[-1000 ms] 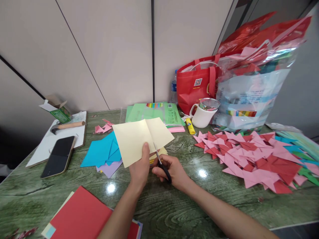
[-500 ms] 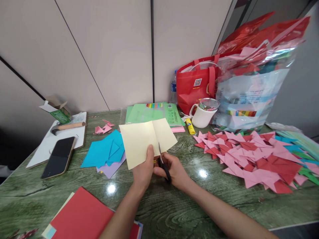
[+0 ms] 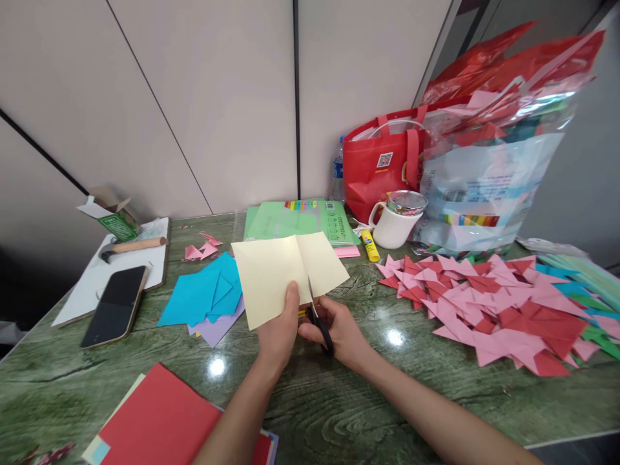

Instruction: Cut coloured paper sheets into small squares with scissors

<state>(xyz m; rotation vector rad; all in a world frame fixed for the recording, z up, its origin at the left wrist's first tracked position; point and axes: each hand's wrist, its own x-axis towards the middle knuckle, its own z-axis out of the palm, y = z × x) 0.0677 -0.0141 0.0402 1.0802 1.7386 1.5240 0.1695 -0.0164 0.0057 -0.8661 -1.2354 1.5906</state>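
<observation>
My left hand (image 3: 279, 329) pinches the lower edge of a pale yellow sheet of paper (image 3: 271, 271), held up over the green table (image 3: 368, 394). A crease runs down the sheet's middle. My right hand (image 3: 339, 330) grips black-handled scissors (image 3: 317, 320), whose blades point up into the sheet's lower edge at the crease. Both hands sit close together at the centre of the view.
Blue and lilac squares (image 3: 203, 297) lie left of the hands, a phone (image 3: 115, 305) and hammer (image 3: 128, 246) further left. Red sheets (image 3: 159, 420) lie near me. Several pink and red folded pieces (image 3: 489, 303) spread right. Mug (image 3: 393, 225), glue stick (image 3: 371, 246), bags (image 3: 465, 148) stand behind.
The yellow sheet and my left hand have shifted slightly right, and the scissor blades have moved further up into the sheet along the crease.
</observation>
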